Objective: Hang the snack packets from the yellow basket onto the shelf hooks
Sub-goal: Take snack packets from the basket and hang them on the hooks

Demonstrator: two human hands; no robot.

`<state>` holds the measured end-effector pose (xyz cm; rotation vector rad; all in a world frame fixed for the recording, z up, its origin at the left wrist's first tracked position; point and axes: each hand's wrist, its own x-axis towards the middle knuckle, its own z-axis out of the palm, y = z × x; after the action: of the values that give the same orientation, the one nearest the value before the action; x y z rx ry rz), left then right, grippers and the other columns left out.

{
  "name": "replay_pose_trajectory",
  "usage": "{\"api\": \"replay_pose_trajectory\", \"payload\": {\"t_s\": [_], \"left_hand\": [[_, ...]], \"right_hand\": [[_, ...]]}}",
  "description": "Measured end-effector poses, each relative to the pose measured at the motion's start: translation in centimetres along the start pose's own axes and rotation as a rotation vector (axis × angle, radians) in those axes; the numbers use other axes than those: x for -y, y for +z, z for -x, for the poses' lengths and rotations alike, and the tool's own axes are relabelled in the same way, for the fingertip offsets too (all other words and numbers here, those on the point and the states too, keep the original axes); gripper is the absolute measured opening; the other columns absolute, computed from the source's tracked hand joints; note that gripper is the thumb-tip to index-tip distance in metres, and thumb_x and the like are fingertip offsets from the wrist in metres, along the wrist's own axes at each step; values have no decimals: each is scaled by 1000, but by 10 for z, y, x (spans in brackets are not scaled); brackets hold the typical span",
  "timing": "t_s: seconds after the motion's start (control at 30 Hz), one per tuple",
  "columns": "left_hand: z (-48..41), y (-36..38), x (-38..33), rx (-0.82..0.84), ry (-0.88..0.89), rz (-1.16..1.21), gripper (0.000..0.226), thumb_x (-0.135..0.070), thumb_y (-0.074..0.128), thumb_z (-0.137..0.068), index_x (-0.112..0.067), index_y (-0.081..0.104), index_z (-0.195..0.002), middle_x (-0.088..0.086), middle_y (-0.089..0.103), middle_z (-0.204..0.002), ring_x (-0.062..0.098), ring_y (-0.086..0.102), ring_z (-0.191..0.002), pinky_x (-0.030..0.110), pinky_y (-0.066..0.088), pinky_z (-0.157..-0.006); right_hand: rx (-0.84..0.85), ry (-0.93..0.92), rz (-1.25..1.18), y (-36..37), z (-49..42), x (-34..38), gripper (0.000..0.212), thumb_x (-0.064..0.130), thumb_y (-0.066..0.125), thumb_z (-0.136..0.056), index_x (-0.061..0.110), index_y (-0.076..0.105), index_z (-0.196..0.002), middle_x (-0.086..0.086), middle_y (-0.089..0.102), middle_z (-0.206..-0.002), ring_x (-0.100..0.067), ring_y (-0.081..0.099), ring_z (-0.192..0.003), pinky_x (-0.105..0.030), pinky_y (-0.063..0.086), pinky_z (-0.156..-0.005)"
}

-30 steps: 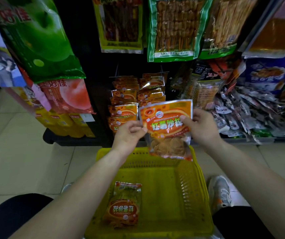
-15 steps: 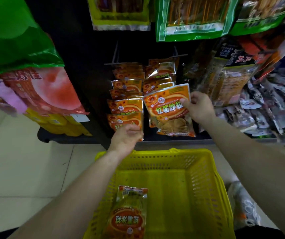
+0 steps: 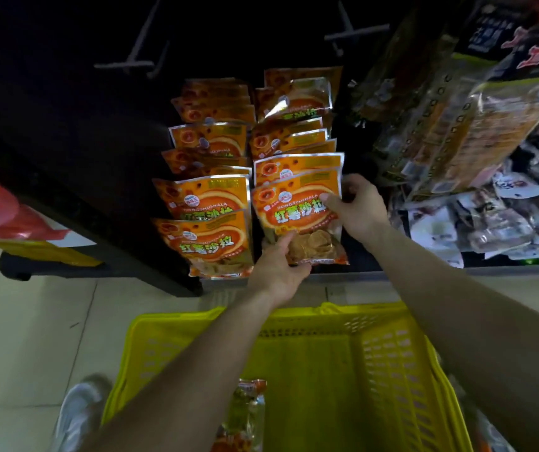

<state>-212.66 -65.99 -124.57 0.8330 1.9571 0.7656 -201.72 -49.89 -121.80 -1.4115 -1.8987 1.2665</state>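
An orange snack packet is at the front of the right-hand row of like packets on the dark shelf. My right hand grips its right edge, thumb on the front. My left hand pinches its lower left corner from below. A second row of the same orange packets hangs just to the left. The yellow basket stands on the floor under my arms, and one more packet lies in it, partly hidden by my left forearm.
Bare metal hooks stick out above the orange rows. Clear bags of other snacks crowd the shelf to the right. A red and yellow bag hangs at the left edge. A white shoe is left of the basket.
The camera moved closer to the shelf. My right hand carried the packet forward to the front of the right row. My left hand rose from the basket rim and took the packet's bottom corner.
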Motion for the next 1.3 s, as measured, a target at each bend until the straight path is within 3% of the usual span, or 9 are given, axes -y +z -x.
{"api": "replay_pose_trajectory", "payload": {"t_s": [0.07,0.23,0.33,0.5,0.63,0.8,0.93,1.07,1.3], "left_hand": [[-8,5,5,2,-6,-4,72,-41,71,-88,-42,34,-150,2,51,-146,17,54,-124,30,46,-101],[-14,7,16,-62,24,29,65,-38,68,-90,-46,39,-147,-3,57,-135,12,54,-116,18,37,-83],[-16,8,18,-68,41,26,67,-38,67,-90,-51,34,-147,-8,56,-137,15,58,-118,21,41,-87],[-26,6,8,-59,28,-25,71,-41,64,-92,-50,26,-151,-5,44,-152,19,50,-130,26,41,-95],[-7,-3,6,19,16,-47,70,-45,63,-92,-47,28,-152,-6,42,-157,19,48,-136,35,42,-109],[53,-30,7,11,38,-58,58,-39,64,-95,-41,42,-148,-6,50,-149,12,63,-108,25,51,-82],[120,-56,19,-33,68,-243,53,-37,64,-95,-34,48,-146,-4,56,-144,17,59,-122,26,45,-94],[182,-79,51,-109,34,-373,51,-35,64,-94,-31,52,-143,-1,60,-141,22,59,-123,36,47,-103],[251,-99,129,-61,-56,-463,47,-33,64,-94,-22,56,-140,3,63,-137,25,62,-120,34,50,-98]], "right_hand": [[-71,21,83,-2,12,-6,58,47,79,-80,24,53,-126,7,62,-116,-14,60,-102,-29,49,-77],[-17,81,212,6,44,-28,28,48,71,-86,27,52,-82,2,67,-91,-21,65,-85,-34,49,-66],[-53,184,282,11,42,-34,24,45,68,-88,26,53,-92,-3,66,-98,-25,61,-85,-35,47,-69],[-31,263,91,15,33,-40,21,41,69,-90,27,59,-102,3,69,-98,-19,67,-88,-29,50,-71],[45,307,48,5,51,-36,36,41,65,-91,21,59,-121,1,69,-104,-21,67,-93,-37,55,-80],[121,203,235,-20,95,-11,41,34,61,-95,16,55,-131,-3,64,-119,-24,59,-99,-30,44,-76],[202,79,365,-37,147,19,28,26,59,-96,16,59,-121,-10,62,-119,-28,61,-101,-42,53,-84],[220,-112,490,-35,208,32,26,21,60,-93,16,61,-119,-10,57,-121,-33,60,-107,-42,50,-89],[706,-163,825,41,289,-15,42,30,59,-95,25,51,-136,-7,44,-146,-30,49,-132,-39,44,-104]]}}
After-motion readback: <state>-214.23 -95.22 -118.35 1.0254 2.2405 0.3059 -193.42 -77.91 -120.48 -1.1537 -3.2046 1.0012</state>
